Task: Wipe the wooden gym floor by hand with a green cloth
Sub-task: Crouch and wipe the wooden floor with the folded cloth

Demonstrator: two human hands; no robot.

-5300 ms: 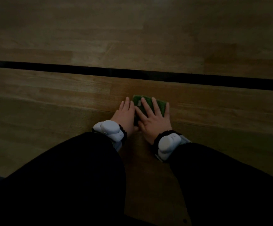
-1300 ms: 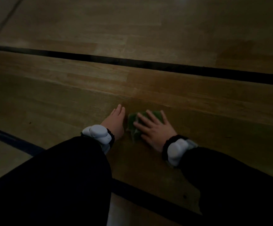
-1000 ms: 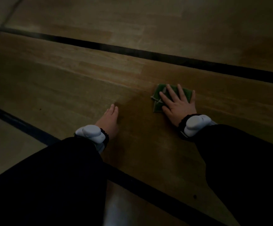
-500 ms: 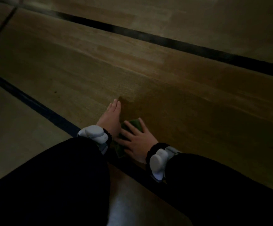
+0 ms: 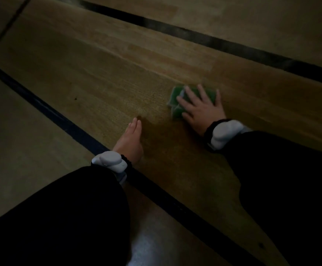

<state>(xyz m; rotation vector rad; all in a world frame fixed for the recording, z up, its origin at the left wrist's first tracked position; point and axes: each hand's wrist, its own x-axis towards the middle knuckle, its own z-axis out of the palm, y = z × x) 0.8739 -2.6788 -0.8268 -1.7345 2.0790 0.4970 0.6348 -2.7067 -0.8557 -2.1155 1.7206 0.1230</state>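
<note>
Green cloth [image 5: 177,100] is folded, flat on the wooden gym floor [image 5: 118,77], right of frame centre, between the two dark court lines. My right hand [image 5: 201,108] lies on top of it, palm down, fingers straight and spread, pressing it to the boards; nothing curled round it. Cloth's left edge sticks out past the fingertips. Slight blur on hand and cloth.

Left hand [image 5: 130,139] is flat on bare floor, fingers straight and together, holding nothing, well apart from the cloth, down-left of it. It sits just beside the near dark line [image 5: 60,118]. Far dark line [image 5: 214,43] runs beyond the cloth. White wrist devices on both: left [image 5: 109,162], right [image 5: 224,132]. Black sleeves [image 5: 70,217] fill the lower frame. Lighting is dim.
</note>
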